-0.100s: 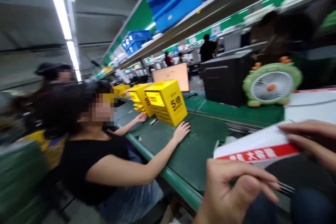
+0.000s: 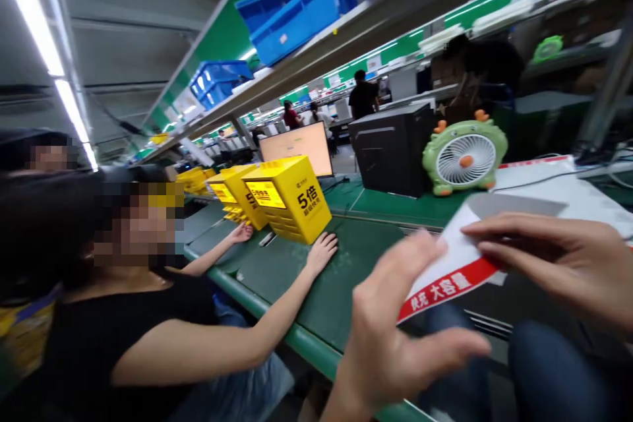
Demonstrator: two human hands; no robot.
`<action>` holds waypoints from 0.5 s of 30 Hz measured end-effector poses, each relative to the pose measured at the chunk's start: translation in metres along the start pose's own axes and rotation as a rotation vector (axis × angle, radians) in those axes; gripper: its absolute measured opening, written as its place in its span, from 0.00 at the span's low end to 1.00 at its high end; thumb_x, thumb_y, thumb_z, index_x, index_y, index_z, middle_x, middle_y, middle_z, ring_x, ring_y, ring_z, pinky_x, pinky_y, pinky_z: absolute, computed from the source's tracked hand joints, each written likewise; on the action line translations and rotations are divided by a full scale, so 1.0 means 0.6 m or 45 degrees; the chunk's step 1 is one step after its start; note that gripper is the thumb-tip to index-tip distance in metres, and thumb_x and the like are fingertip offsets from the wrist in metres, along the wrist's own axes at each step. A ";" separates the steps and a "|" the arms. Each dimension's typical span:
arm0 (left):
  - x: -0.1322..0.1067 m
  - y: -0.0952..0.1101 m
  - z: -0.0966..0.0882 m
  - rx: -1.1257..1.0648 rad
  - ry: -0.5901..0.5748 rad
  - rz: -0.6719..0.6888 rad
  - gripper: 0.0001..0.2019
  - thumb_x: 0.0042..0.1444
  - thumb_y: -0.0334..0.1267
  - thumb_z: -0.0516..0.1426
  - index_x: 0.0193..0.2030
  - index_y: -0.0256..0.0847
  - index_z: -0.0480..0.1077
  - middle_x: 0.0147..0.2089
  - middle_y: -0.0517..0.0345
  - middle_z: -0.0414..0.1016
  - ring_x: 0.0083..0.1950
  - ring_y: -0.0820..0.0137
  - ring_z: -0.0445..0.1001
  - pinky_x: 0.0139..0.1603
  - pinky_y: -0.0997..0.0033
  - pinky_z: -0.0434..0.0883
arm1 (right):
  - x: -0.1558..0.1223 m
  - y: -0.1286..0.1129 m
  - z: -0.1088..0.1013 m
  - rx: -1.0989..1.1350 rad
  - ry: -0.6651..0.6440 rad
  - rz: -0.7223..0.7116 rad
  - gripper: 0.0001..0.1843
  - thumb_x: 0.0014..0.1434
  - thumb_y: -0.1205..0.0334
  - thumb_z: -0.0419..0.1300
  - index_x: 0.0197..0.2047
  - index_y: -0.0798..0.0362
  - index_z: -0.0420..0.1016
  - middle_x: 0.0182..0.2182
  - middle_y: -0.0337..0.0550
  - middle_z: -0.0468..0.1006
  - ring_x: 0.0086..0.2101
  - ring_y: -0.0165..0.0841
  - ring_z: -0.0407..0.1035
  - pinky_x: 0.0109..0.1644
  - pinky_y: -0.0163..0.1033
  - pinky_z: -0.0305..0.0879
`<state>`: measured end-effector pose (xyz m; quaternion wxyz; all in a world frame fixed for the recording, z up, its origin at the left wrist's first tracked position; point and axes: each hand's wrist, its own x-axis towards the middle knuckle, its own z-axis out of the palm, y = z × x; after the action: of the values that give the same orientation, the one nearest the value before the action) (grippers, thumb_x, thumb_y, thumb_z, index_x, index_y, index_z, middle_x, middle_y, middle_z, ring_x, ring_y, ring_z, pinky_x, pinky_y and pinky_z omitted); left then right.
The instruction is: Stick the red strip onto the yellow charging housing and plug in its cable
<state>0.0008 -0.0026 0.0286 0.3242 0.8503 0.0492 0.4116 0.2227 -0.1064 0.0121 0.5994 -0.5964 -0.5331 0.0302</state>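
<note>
A white printed sheet (image 2: 450, 257) with a red strip and white lettering hangs over my lap, its upper part curled back. My right hand (image 2: 554, 257) pinches its upper edge between thumb and fingers. At the sheet's left end is my left hand (image 2: 390, 336), fingers and thumb spread wide apart. Its fingertips overlap the sheet's left edge, and I cannot tell if they touch it. Behind the hands, more white sheets (image 2: 548, 181) with a red edge lie on the green bench.
A co-worker (image 2: 208, 336) sits at left, one hand by a yellow box (image 2: 291, 204). A second yellow box (image 2: 232, 184), a monitor (image 2: 297, 148), a black case (image 2: 390, 148) and a green fan (image 2: 465, 155) stand along the bench. Blue bins (image 2: 301, 16) sit on the overhead shelf.
The view has swung right. My left hand's thumb and fingers have spread apart, and the sheet has bent upward into a curl, with my right hand still on it.
</note>
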 end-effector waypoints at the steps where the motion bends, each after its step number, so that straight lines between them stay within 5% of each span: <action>1: 0.018 -0.004 -0.002 0.146 -0.011 0.054 0.39 0.59 0.62 0.63 0.72 0.45 0.65 0.69 0.49 0.71 0.72 0.54 0.69 0.75 0.50 0.69 | 0.005 -0.015 0.001 0.018 -0.039 0.019 0.13 0.63 0.43 0.70 0.45 0.40 0.88 0.44 0.45 0.84 0.39 0.39 0.79 0.38 0.36 0.78; 3: 0.047 -0.019 0.005 0.397 -0.135 0.124 0.43 0.61 0.54 0.65 0.77 0.39 0.56 0.74 0.45 0.64 0.75 0.54 0.65 0.75 0.50 0.68 | 0.016 -0.042 0.007 0.121 -0.077 0.078 0.12 0.64 0.45 0.69 0.45 0.40 0.88 0.43 0.42 0.85 0.39 0.37 0.80 0.39 0.32 0.79; 8: 0.057 -0.038 0.038 0.682 -0.093 0.084 0.25 0.68 0.36 0.60 0.71 0.39 0.63 0.61 0.51 0.78 0.54 0.60 0.82 0.54 0.59 0.81 | 0.017 -0.067 0.012 0.283 -0.124 0.172 0.18 0.62 0.48 0.73 0.54 0.38 0.85 0.46 0.38 0.85 0.41 0.36 0.82 0.42 0.28 0.80; 11: 0.052 -0.032 0.047 0.693 -0.078 -0.072 0.22 0.66 0.38 0.63 0.65 0.44 0.68 0.58 0.58 0.80 0.53 0.59 0.83 0.51 0.58 0.82 | 0.012 -0.066 0.005 0.199 -0.097 0.151 0.16 0.63 0.48 0.71 0.52 0.41 0.85 0.44 0.39 0.85 0.39 0.34 0.81 0.43 0.27 0.79; 15: 0.057 -0.020 0.052 0.580 -0.122 -0.158 0.30 0.63 0.51 0.65 0.69 0.49 0.64 0.57 0.60 0.81 0.53 0.61 0.82 0.52 0.60 0.81 | 0.014 -0.063 0.003 0.056 -0.157 0.108 0.12 0.68 0.49 0.67 0.52 0.41 0.83 0.43 0.36 0.84 0.38 0.31 0.80 0.40 0.26 0.78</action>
<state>0.0484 0.0026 0.0302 0.1508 0.9154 0.1773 0.3284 0.2027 -0.1102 0.0447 0.5764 -0.6022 -0.5424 0.1041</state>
